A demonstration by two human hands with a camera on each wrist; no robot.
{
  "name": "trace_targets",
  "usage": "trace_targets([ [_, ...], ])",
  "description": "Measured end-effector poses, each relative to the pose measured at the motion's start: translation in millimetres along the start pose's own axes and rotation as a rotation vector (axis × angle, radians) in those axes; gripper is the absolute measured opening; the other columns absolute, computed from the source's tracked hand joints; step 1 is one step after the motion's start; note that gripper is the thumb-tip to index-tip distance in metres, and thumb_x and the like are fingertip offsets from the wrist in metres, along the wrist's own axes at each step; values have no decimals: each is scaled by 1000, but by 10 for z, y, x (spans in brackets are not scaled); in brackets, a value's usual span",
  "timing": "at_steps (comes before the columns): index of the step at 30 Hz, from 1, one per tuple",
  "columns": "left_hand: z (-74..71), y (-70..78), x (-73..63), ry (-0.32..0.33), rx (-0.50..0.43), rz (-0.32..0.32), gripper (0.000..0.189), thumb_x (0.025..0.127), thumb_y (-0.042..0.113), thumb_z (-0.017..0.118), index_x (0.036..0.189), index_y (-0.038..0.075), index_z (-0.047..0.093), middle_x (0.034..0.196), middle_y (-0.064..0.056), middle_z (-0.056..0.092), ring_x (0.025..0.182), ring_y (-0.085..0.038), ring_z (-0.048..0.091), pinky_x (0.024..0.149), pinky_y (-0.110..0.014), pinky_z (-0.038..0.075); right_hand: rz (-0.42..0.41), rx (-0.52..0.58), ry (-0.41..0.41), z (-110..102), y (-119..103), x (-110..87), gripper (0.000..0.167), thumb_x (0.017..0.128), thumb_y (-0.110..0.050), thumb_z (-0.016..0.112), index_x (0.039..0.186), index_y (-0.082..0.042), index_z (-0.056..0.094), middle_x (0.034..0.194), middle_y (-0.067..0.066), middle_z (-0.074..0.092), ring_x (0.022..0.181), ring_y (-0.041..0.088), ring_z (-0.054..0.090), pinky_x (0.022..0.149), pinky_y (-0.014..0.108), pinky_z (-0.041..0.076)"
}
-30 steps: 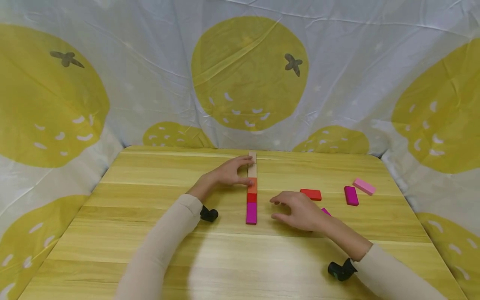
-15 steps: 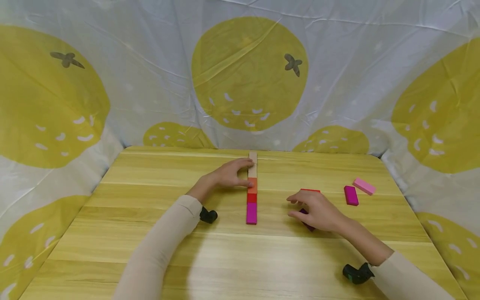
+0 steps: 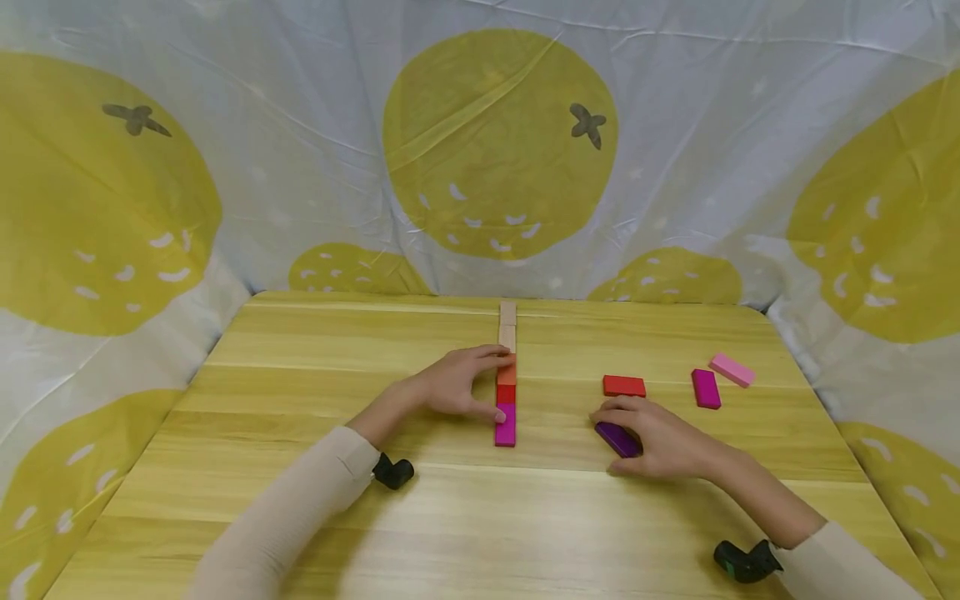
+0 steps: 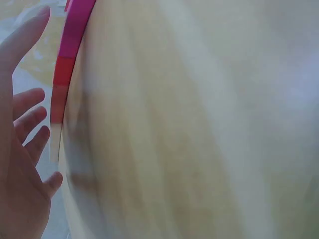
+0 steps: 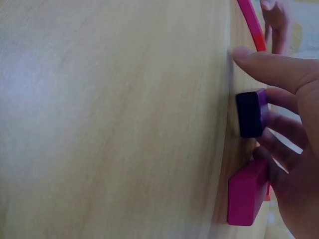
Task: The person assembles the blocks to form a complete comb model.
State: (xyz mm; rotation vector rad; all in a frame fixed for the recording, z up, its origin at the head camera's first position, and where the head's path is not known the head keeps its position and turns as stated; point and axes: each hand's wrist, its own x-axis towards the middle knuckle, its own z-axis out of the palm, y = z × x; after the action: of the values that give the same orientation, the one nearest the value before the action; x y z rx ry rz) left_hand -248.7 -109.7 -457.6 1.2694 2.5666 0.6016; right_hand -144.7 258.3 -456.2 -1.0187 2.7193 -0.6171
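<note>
A single row of flat blocks runs away from me on the table: magenta (image 3: 506,433), red (image 3: 507,393), orange (image 3: 510,372) and pale wood (image 3: 507,313). My left hand (image 3: 459,382) is at the row's left side, fingers and thumb spread, with fingertips over the orange block and thumb at the magenta one. My right hand (image 3: 663,442) hovers around a dark purple block (image 3: 618,439). In the right wrist view, its thumb is apart from that purple block (image 5: 250,114) and its fingers lie behind it. Another magenta block (image 5: 244,196) sits below the little finger there.
A red block (image 3: 624,386) lies just beyond my right hand. Farther right are a magenta block (image 3: 705,389) and a light pink block (image 3: 732,370). The wooden table (image 3: 300,358) ends at a hanging cloth (image 3: 315,150) with yellow fruit prints.
My left hand has slid nearer along the row, from the pale and orange blocks to the orange and magenta ones. My right hand has moved right, away from the row, to the purple block.
</note>
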Motion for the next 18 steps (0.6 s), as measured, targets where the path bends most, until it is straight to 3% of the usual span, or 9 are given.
trace_targets([
  [11, 83, 49, -77, 3, 49, -4, 96, 85, 63, 74, 159, 10, 43, 164, -5, 35, 148, -27, 36, 116, -50, 32, -28, 53, -152, -173, 37, 0, 68, 83, -19, 87, 144, -8, 60, 144, 10, 52, 118, 28, 56, 90, 41, 53],
  [18, 70, 46, -79, -15, 32, -33, 97, 85, 63, 75, 160, 12, 41, 165, -4, 33, 149, -26, 34, 118, -48, 30, -14, 61, -165, -209, 20, 43, 60, 85, -16, 87, 140, -12, 63, 145, 10, 54, 122, 29, 55, 95, 48, 52],
])
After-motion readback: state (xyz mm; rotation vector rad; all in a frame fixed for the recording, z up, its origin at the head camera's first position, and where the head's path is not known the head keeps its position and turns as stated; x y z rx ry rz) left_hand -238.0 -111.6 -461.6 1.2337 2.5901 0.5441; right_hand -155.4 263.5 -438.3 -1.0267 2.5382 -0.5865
